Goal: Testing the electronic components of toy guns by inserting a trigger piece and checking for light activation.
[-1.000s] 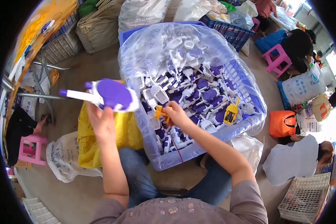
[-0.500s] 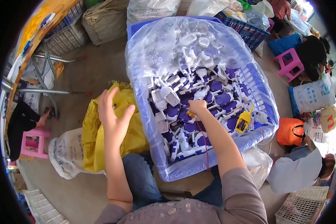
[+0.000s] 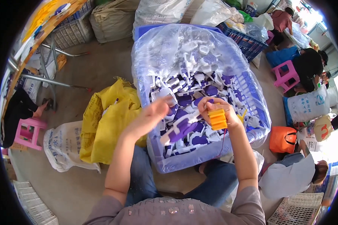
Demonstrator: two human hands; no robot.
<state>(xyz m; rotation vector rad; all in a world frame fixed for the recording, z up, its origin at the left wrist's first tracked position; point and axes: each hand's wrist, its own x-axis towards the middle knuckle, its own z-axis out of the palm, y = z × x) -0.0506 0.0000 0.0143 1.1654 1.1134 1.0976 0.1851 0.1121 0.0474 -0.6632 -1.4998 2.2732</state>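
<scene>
R hand [image 3: 218,112] grips a yellow ribbed tool [image 3: 217,119] & purple-white plastic part [image 3: 182,127], light, stiff; blurred L hand [image 3: 151,116] prob. open, w/ best hold at white end.

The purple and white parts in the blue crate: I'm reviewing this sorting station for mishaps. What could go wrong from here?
1. The right hand grips a yellow tool and a purple and white part together; the part juts out sideways and might slip back into the crate.
2. The left hand is blurred over the heaped parts and could knock some over the rim.
3. The loose clear plastic liner might snag a hand or a part.
</scene>
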